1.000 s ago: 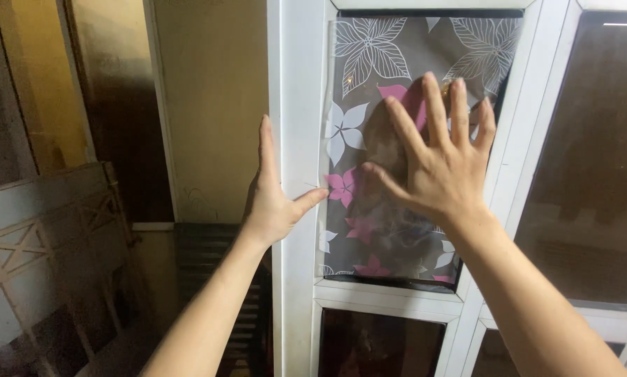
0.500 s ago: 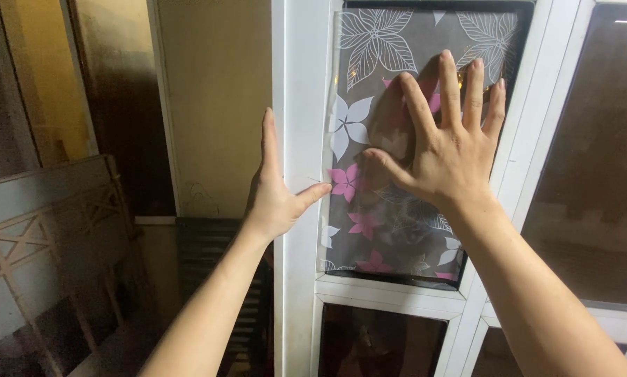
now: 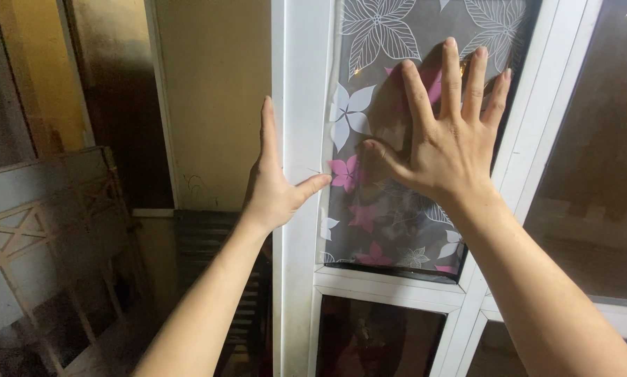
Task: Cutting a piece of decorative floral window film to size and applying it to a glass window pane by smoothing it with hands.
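A glass pane covered with a grey film printed with white and pink flowers (image 3: 369,209) sits in a white window frame (image 3: 301,126). My right hand (image 3: 446,139) lies flat on the film, fingers spread and pointing up. My left hand (image 3: 275,185) rests edge-on against the white frame's left upright, fingers straight up, its thumb reaching onto the film's left edge. Neither hand holds anything.
Below the filmed pane is a dark bare pane (image 3: 380,338); another dark pane (image 3: 593,160) lies to the right. Left of the frame stand a yellowish wall (image 3: 216,98), a dark louvred panel (image 3: 202,237) and a grey metal gate with cross bars (image 3: 41,237).
Both hands stay pressed in nearly the same places on frame and film. The view has shifted slightly, so the pane sits a little higher and further right.
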